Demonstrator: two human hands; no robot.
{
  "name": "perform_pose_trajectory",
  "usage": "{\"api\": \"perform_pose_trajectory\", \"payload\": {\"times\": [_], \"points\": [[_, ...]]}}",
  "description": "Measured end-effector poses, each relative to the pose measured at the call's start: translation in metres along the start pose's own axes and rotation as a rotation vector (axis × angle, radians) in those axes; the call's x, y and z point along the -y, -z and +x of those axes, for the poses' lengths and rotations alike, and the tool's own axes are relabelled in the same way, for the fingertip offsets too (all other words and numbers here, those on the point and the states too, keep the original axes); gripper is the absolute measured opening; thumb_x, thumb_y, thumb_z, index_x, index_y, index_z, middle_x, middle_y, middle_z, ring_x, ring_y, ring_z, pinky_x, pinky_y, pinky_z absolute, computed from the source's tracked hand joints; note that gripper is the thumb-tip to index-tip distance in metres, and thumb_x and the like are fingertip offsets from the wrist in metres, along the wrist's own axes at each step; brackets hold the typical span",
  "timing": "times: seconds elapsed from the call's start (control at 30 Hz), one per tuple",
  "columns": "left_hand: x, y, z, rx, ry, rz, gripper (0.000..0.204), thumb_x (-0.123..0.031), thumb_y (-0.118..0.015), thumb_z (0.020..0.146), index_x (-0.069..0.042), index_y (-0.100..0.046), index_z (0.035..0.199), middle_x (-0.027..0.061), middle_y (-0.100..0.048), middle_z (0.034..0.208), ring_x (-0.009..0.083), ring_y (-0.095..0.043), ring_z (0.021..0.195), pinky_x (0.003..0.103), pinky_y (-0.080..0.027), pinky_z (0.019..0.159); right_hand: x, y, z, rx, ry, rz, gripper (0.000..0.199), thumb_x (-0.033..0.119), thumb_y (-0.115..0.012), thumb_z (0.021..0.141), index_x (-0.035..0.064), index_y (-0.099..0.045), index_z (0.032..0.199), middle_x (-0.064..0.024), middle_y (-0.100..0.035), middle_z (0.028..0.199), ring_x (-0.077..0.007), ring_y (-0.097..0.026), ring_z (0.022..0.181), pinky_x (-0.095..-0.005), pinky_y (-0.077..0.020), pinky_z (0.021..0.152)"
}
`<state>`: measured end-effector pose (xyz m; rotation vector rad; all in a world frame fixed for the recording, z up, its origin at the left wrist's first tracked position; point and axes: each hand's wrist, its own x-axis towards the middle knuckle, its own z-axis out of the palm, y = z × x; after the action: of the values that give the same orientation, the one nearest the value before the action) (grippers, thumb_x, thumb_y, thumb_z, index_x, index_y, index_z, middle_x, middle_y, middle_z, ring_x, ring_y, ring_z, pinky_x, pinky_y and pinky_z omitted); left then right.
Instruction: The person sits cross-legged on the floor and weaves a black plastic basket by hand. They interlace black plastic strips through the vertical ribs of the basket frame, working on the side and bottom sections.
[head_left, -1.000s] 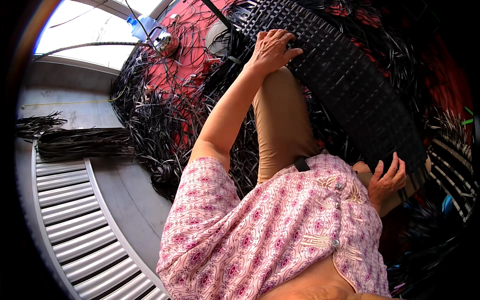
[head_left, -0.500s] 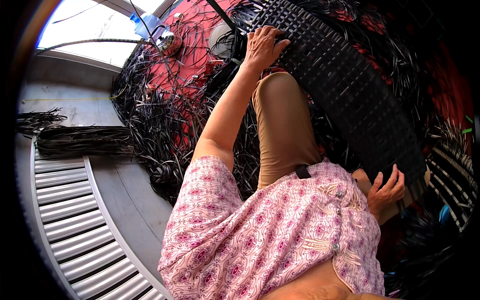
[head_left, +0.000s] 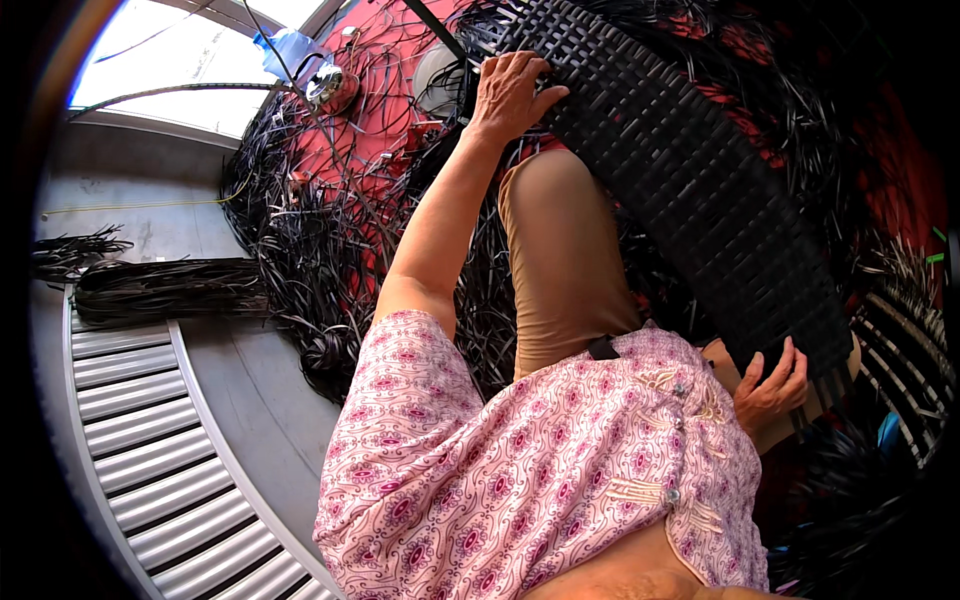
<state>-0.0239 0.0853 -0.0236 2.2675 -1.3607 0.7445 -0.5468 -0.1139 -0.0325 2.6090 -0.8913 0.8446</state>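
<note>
Head view: the left hand (head_left: pixel 510 92) is laid on the far end of a black woven panel (head_left: pixel 690 180), fingers slightly spread and curled over its edge. The right hand (head_left: pixel 772 385) is seen at the panel's near end, fingers apart and bent against its underside. The panel is propped slantwise across a tan-clad knee (head_left: pixel 560 250). Loose black strips (head_left: pixel 300 240) are heaped on a red mat (head_left: pixel 390 110), beside grey concrete and a ribbed metal grating (head_left: pixel 150 450).
</note>
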Motion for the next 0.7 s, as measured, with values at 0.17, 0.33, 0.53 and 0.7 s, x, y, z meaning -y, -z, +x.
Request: {"api": "perform_pose_trajectory", "payload": {"times": [0.17, 0.33, 0.53, 0.7], "points": [[0.007, -0.001, 0.002, -0.035, -0.002, -0.003, 0.052, -0.055, -0.063, 0.088, -0.010, -0.065, 0.114, 0.0063, -0.065, 0.117, 0.0254, -0.057, 0.112, 0.042, -0.039, 0.093, 0.001, 0.002, 0.001, 0.008, -0.001, -0.007, 0.046, 0.042, -0.053, 0.100, 0.0126, -0.059, 0.135, -0.0086, -0.053, 0.129, -0.0292, -0.053, 0.112, -0.0445, -0.0405, 0.093], [0.008, 0.000, 0.005, 0.024, 0.042, 0.083, 0.054, -0.056, -0.059, 0.092, -0.012, -0.063, 0.122, 0.0070, -0.063, 0.124, 0.0256, -0.055, 0.118, 0.041, -0.036, 0.096, -0.001, 0.003, -0.003, 0.025, -0.016, 0.002, 0.046, 0.042, -0.052, 0.100, 0.0122, -0.059, 0.135, -0.0088, -0.052, 0.129, -0.0291, -0.053, 0.113, -0.0451, -0.0402, 0.094], [0.014, -0.008, -0.006, -0.046, 0.013, 0.125, 0.056, -0.057, -0.056, 0.093, -0.012, -0.063, 0.125, 0.0057, -0.060, 0.129, 0.0244, -0.050, 0.125, 0.043, -0.032, 0.103, -0.001, 0.007, -0.003, 0.034, -0.012, -0.007, 0.047, 0.042, -0.053, 0.100, 0.0122, -0.059, 0.135, -0.0090, -0.052, 0.129, -0.0293, -0.053, 0.113, -0.0453, -0.0401, 0.095], [0.008, -0.004, -0.002, -0.059, 0.052, 0.085, 0.056, -0.058, -0.058, 0.091, -0.011, -0.064, 0.120, 0.0059, -0.064, 0.120, 0.0246, -0.054, 0.117, 0.043, -0.033, 0.100, -0.001, 0.006, -0.004, 0.017, -0.011, -0.017, 0.046, 0.042, -0.053, 0.100, 0.0121, -0.059, 0.135, -0.0087, -0.052, 0.129, -0.0293, -0.053, 0.113, -0.0452, -0.0403, 0.094]]}}
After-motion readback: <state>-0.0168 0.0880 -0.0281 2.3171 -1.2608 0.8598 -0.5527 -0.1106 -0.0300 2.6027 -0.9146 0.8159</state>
